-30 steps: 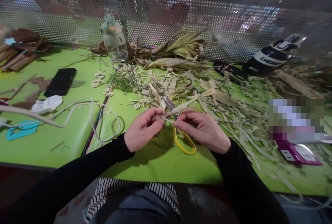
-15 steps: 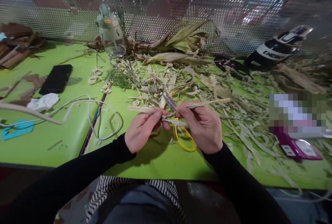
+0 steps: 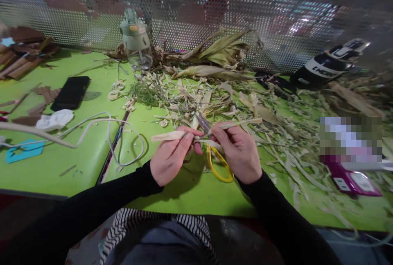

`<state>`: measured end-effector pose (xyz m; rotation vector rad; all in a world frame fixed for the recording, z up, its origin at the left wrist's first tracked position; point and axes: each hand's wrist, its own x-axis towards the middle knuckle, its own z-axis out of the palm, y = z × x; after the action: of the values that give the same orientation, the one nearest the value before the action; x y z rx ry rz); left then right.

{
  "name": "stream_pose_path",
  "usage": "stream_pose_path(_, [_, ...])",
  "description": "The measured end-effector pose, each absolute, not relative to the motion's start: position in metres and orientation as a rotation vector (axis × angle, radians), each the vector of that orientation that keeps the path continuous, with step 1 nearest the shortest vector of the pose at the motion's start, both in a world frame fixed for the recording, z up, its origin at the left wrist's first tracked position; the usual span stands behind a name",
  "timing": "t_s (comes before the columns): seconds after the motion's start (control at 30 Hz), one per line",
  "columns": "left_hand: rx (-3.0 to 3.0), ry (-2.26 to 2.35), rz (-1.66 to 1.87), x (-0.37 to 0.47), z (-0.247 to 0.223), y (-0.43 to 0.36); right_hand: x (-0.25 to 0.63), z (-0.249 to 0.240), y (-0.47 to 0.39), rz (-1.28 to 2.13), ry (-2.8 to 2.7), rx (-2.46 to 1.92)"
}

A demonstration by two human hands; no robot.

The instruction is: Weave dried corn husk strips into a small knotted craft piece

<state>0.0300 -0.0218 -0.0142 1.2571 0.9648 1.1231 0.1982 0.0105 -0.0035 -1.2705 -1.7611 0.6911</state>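
Note:
Between my two hands a braid of dried corn husk strips point(image 3: 168, 136) is stretched above the green table. My left hand point(image 3: 172, 156) pinches it on the left, and one pale end sticks out past the thumb. My right hand point(image 3: 238, 150) grips strips on the other side, their tips pointing right. Scissors with yellow handles point(image 3: 221, 173) lie on the table just beneath and behind the hands, blades pointing away; the husk and fingers partly cover them. The crossing of the strips is partly hidden by my fingertips.
Husk scraps point(image 3: 184, 97) spread across the middle and right. Whole husks point(image 3: 224, 52), a clear bottle point(image 3: 139, 48) and a tipped black bottle point(image 3: 322, 66) stand or lie along a perforated metal screen point(image 3: 184, 3). Leftward are a phone point(image 3: 70, 93) and a looped white cable point(image 3: 143, 142).
My hands have stayed nearly in place, still holding the husk, with a slight shift of the fingers. The whole view has shifted a little.

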Motion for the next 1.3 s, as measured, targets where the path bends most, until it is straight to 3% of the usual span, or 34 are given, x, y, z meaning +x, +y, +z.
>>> stream_pose_path(0.17, [1.108, 0.951, 1.213, 0.030, -0.015, -0.015, 0.201, 0.000, 0.011, 0.674, -1.877, -1.239])
stream_pose_path(0.33, [0.717, 0.768, 1.231, 0.034, -0.022, -0.007, 0.203, -0.004, 0.009, -0.157, -1.947, -1.140])
stream_pose_path(0.4, [0.634, 0.723, 1.251, 0.036, -0.024, -0.006, 0.201, -0.009, 0.008, -0.344, -1.951, -1.064])
stream_pose_path(0.6, [0.670, 0.724, 1.275, 0.040, -0.024, -0.006, 0.182, -0.022, 0.002, 0.225, -2.244, -1.062])
stream_pose_path(0.83, [0.778, 0.851, 1.209, 0.034, -0.025, -0.007, 0.179, -0.014, -0.003, 0.592, -2.299, -0.980])
stream_pose_path(1.3, [0.924, 0.783, 1.158, 0.031, -0.019, -0.009, 0.183, -0.010, -0.005, 0.714, -2.234, -0.968])
